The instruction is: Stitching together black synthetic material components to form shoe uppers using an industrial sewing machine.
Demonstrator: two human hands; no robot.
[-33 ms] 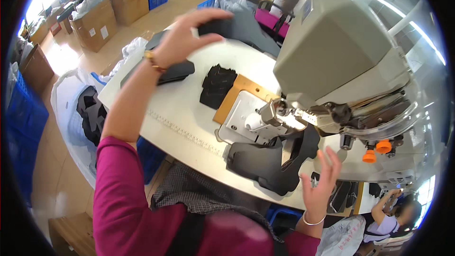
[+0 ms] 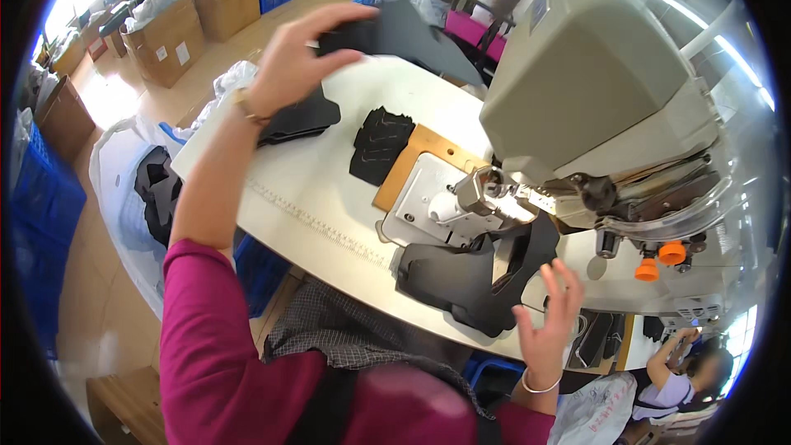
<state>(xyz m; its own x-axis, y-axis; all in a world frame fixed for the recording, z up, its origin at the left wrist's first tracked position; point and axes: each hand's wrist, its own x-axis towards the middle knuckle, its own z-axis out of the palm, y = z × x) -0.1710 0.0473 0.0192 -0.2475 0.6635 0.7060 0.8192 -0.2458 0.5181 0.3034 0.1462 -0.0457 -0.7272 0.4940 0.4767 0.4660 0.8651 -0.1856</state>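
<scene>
My left hand (image 2: 290, 62) reaches over the far left of the white table (image 2: 288, 189). Its thumb and fingers curve round the end of a dark grey fabric piece (image 2: 420, 37), which extends right along the table's far edge. My right hand (image 2: 550, 321) is raised at the near right, fingers apart and nothing in it. Beside that hand, a folded black fabric piece (image 2: 449, 276) lies under the needle area of a large sewing machine (image 2: 589, 82). A small stack of black pieces (image 2: 383, 147) lies left of the machine's wooden plate (image 2: 428, 148). More black pieces (image 2: 305, 115) lie below my left wrist.
A measuring tape strip (image 2: 317, 227) runs along the table's near side. Left of the table stands a white-lined container (image 2: 124, 198) with dark scraps. Cardboard boxes (image 2: 161, 45) and blue crates (image 2: 45, 231) stand on the floor. Other people (image 2: 676, 379) sit farther off.
My left hand has shifted left and slightly away from me, and the dark grey fabric piece has moved with it. My right hand has moved slightly left, still open.
</scene>
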